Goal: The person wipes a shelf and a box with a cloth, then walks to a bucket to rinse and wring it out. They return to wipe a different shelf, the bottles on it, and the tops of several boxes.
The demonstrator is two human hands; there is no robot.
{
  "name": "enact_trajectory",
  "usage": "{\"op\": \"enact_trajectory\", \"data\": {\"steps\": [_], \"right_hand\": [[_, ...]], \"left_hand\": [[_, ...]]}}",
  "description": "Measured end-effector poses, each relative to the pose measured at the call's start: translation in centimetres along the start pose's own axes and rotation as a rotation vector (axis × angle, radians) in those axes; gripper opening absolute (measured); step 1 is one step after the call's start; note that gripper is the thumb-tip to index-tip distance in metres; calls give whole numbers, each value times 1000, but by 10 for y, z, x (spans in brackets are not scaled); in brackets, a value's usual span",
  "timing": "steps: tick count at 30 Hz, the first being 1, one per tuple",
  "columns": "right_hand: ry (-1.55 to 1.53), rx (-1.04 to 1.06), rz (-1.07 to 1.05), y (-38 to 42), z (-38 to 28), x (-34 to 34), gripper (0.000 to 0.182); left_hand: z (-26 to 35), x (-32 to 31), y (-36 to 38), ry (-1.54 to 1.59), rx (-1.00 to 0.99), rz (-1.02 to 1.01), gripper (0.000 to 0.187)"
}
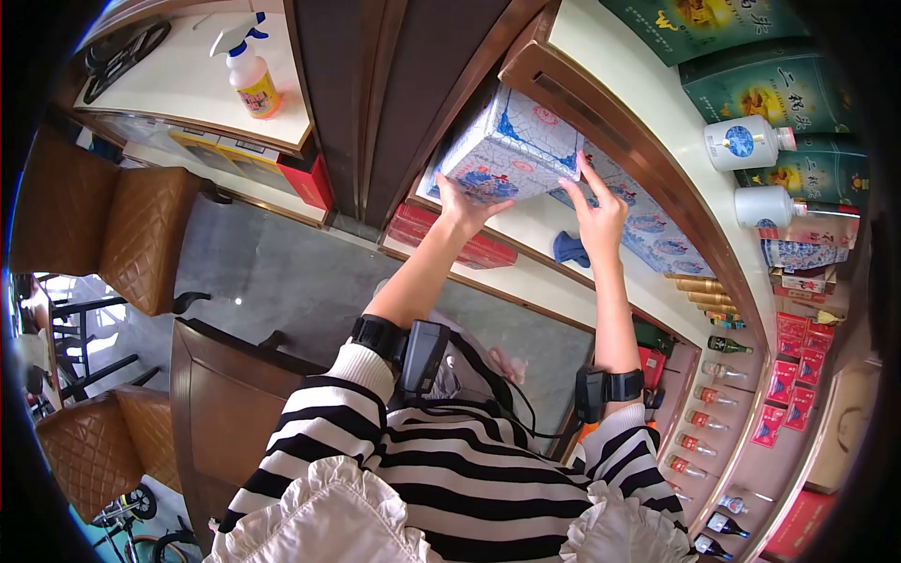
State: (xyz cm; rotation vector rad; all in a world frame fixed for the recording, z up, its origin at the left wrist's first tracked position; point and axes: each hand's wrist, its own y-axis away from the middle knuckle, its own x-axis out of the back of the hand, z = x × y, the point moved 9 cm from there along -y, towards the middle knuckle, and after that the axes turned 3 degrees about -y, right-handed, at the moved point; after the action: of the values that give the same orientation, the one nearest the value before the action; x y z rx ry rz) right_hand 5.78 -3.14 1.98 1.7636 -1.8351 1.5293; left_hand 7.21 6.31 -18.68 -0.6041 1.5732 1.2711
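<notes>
A white box with blue patterns and red marks [514, 155] sits tilted at the shelf opening, between my hands. My left hand [462, 208] grips its near lower left edge, thumb stretched along the front. At the right end of the box, my right hand [601, 211] has its fingertips on the corner. A crumpled dark blue cloth [570, 249] lies on the shelf board below my right hand. More blue-and-white boxes [652, 225] stand on the same shelf to the right, partly behind my right hand.
A spray bottle [251, 83] stands on the white counter at upper left. White bottles [741, 143] and green boxes [765, 89] line the upper shelf. Red boxes [450, 239] lie on the lower shelf. Brown chairs [141, 235] and a wooden chair back [235, 422] are at left.
</notes>
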Motion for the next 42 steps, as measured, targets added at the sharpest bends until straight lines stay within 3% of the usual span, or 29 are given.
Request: {"op": "enact_trajectory", "data": {"steps": [21,23,30,32,37,42], "right_hand": [[166,46,46,-14,24,10,29],[163,-69,-48,-14,36,4,29],[255,-34,-108,-27,34,7,31],[66,-180,-218,-27,50,1,30],[183,-151,-173,-25,87,-3,20],[218,-210,-102,-17,118,-3,17]], "left_hand": [[-4,-12,-29,46,34,53,61],[-3,-13,-30,45,32,39,60],[-4,-13,-44,93,51,-5,59],[0,-7,-52,58,0,49,56],[2,-10,-57,57,23,117,49],[8,-26,-58,42,34,54,45]]}}
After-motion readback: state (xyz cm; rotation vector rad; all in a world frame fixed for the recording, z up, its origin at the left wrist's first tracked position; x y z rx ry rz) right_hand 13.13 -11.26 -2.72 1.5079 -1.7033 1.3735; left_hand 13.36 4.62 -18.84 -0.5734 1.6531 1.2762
